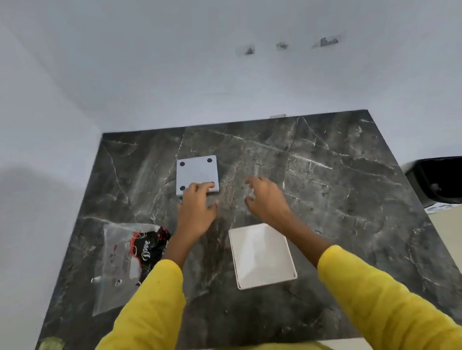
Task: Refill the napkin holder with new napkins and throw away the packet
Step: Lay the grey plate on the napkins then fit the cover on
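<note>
A white square napkin holder (196, 172) lies upside down on the dark marble table (337, 193), its four black feet facing up. My left hand (196, 211) rests its fingertips on the holder's near edge. My right hand (265, 199) hovers just to the right with fingers spread and nothing in it. A white square tray-like piece (262, 256) lies below my right wrist. At the left lies the clear plastic packet (125, 262) with a black and red printed label.
A black waste bin (453, 180) stands on the floor to the right of the table. White walls close in behind and to the left. A strip of green tape (48, 348) marks the table's near left corner.
</note>
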